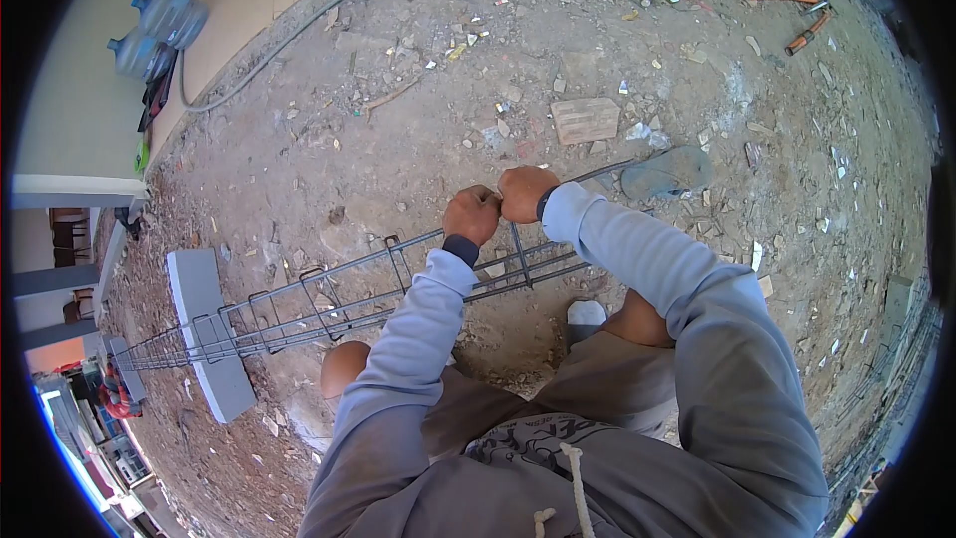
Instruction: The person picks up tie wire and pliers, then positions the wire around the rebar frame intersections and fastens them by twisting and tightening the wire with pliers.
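Observation:
A long steel rebar cage, made of thin bars with square stirrups, runs from the far left to in front of my knees. My left hand is closed on its top bar's line, fingers pinched together. Right beside it, nearly touching, my right hand is also closed, at the top corner of a stirrup. Whatever is pinched between the fingers is hidden or too small to name. The top bar continues past my right hand toward a grey sandal-like piece.
Pale blocks prop up the cage at left. A flat brick piece and scattered rubble lie on the dirt. An orange-handled tool rests at upper right. Water jugs and a hose are along the wall.

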{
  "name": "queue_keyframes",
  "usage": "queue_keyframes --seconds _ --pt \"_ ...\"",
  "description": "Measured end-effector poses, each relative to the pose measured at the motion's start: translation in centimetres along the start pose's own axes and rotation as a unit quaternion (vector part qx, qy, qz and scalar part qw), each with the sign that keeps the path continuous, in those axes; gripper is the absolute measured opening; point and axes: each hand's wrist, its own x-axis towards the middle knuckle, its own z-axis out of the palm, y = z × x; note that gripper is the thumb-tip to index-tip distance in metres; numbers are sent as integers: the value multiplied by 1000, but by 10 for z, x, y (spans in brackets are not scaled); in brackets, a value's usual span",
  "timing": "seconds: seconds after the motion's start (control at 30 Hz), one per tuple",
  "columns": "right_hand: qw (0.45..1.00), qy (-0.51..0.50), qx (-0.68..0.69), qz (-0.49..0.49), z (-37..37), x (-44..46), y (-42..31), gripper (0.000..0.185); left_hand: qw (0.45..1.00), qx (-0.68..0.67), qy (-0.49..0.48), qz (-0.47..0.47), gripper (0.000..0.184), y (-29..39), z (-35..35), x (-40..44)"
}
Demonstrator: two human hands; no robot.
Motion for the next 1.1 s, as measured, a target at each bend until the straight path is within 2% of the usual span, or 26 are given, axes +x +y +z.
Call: queue_keyframes --seconds 0.17,0.27,0.33,0.57,0.77,0.87,0.97,1.07,1.1 --pt "996 -14 -48 -76 -4 5 11 26 993 -102 -3 56 26 -3 -3 -10" --pt "989 -12 -48 -138 -17 11 25 21 994 -89 11 67 29 5 -7 -17" --pt "987 -12 -53 -154 -25 6 22 18 995 -31 33 85 31 12 -10 -22" --pt "982 6 -91 -164 -34 4 25 17 980 53 155 114 25 19 9 -26" --pt "986 34 -77 -142 -43 2 20 19 985 7 152 80 24 17 16 -30" --pt "962 103 -123 -223 -38 8 14 16 989 -37 133 59 33 22 11 -33" --pt "948 121 -138 -259 -33 20 13 13 986 -45 150 51 47 22 15 -35" --pt "938 102 -134 -301 -24 37 18 12 989 -62 128 30 55 24 14 -37" --pt "949 77 -125 -278 -26 37 15 11 989 -71 126 22 53 26 14 -39"
